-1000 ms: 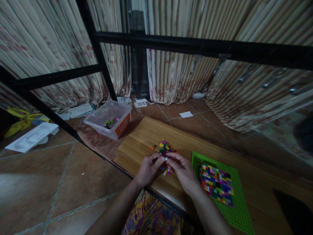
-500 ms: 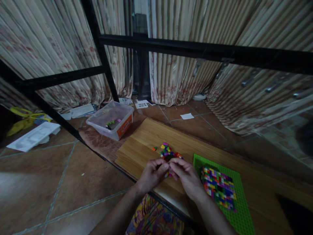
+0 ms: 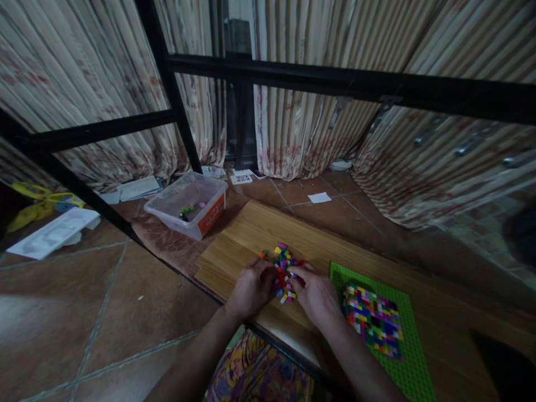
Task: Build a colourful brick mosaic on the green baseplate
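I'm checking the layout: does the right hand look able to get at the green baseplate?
Probably yes: the right hand is close beside the green baseplate, and nothing visible stands between them.

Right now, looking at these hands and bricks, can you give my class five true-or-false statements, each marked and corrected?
1. The left hand and right hand are both at the loose bricks. True.
2. The brick block sits on the green baseplate. True.
3. The green baseplate lies left of the loose bricks. False: it lies to their right.
4. The plastic tub holds small pieces. True.
5. The plastic tub stands on the green baseplate. False: it stands on a brown patterned surface.
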`<state>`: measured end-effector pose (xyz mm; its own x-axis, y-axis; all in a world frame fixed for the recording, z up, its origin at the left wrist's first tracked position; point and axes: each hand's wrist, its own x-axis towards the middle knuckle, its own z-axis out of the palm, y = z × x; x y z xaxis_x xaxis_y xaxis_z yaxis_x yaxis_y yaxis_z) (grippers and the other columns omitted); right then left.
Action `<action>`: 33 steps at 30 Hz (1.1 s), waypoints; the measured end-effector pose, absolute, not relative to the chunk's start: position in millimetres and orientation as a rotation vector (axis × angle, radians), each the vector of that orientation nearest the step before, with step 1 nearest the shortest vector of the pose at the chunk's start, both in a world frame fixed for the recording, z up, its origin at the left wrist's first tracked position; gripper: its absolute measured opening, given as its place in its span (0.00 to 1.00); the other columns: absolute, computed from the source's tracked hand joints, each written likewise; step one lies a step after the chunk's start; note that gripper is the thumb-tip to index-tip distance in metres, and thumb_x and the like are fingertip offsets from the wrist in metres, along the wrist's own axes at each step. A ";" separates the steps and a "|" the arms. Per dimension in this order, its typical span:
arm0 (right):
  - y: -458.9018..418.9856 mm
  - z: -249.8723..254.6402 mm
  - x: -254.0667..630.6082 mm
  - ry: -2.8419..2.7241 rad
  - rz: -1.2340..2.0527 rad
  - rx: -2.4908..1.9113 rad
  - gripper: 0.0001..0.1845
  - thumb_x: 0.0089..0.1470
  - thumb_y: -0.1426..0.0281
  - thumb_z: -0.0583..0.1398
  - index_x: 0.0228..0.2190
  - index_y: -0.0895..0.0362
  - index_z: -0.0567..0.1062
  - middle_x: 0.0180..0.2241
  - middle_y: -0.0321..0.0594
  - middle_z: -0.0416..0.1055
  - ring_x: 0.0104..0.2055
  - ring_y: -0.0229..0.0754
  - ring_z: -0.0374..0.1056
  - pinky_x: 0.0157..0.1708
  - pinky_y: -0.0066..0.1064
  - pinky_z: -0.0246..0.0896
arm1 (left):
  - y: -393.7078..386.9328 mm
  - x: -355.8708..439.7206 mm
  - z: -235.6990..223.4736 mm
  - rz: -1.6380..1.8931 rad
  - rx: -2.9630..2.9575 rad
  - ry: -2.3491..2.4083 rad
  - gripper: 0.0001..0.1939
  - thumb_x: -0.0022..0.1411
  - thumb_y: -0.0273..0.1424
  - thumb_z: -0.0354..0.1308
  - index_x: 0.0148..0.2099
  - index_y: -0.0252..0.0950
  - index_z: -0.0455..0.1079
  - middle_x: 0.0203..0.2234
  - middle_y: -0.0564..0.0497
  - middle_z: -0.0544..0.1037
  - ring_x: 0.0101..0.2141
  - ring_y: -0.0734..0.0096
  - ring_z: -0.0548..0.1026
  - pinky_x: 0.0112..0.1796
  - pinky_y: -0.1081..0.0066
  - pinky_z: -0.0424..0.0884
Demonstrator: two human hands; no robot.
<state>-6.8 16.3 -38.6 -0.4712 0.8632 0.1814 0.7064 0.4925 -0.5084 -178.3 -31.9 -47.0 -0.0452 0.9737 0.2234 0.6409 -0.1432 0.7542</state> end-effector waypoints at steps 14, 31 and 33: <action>13.6 -33.3 -4.4 -2.126 0.626 -1.345 0.13 0.57 0.70 0.53 0.37 0.52 0.78 0.37 0.40 0.78 0.38 0.43 0.74 0.41 0.33 0.65 | -0.8 -189.8 -50.0 0.748 1.757 2.194 0.07 0.61 0.27 0.51 0.40 0.36 0.70 0.38 0.46 0.74 0.36 0.66 0.74 0.41 0.68 0.70; -4.8 -20.5 -20.0 -1.348 1.626 -1.195 0.14 0.45 0.58 0.63 0.25 0.57 0.78 0.16 0.32 0.67 0.18 0.33 0.59 0.19 0.25 0.54 | -56.6 -157.3 -21.7 1.257 1.629 1.440 0.09 0.64 0.28 0.52 0.43 0.36 0.73 0.34 0.48 0.78 0.36 0.70 0.76 0.39 0.73 0.71; 1.5 -22.2 -15.2 -1.464 1.529 -1.221 0.13 0.47 0.60 0.62 0.27 0.57 0.78 0.19 0.34 0.70 0.21 0.35 0.63 0.22 0.27 0.57 | -52.4 -161.6 -22.8 1.209 1.630 1.445 0.09 0.63 0.26 0.52 0.42 0.36 0.73 0.33 0.49 0.78 0.35 0.71 0.76 0.38 0.74 0.71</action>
